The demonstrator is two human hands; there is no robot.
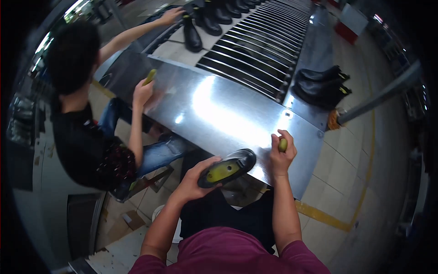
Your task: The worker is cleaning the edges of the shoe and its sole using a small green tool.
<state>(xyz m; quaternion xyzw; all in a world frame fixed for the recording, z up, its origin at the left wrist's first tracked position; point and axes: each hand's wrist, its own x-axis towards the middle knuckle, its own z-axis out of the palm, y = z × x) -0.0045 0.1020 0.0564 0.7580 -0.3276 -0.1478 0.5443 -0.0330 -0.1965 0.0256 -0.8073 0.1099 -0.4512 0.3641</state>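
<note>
My left hand (193, 182) is closed round a black boot (247, 158), held over my lap at the near edge of the metal table. The boot's underside faces up, showing a yellow-green inlay with a dark round spot. My right hand (283, 157) is raised over the table's right part, its fingers wrapped round a short yellow-green handle (283, 145). What the handle belongs to is hidden. A gap separates this hand from the boot.
The shiny metal table (182, 96) adjoins a roller conveyor (255, 50). Black boots (212, 20) line its far left side; more boots (321, 86) stand right, near a slanting pole (383, 93). At left a seated co-worker (75, 137) holds a similar handle (149, 76) and reaches toward the boots.
</note>
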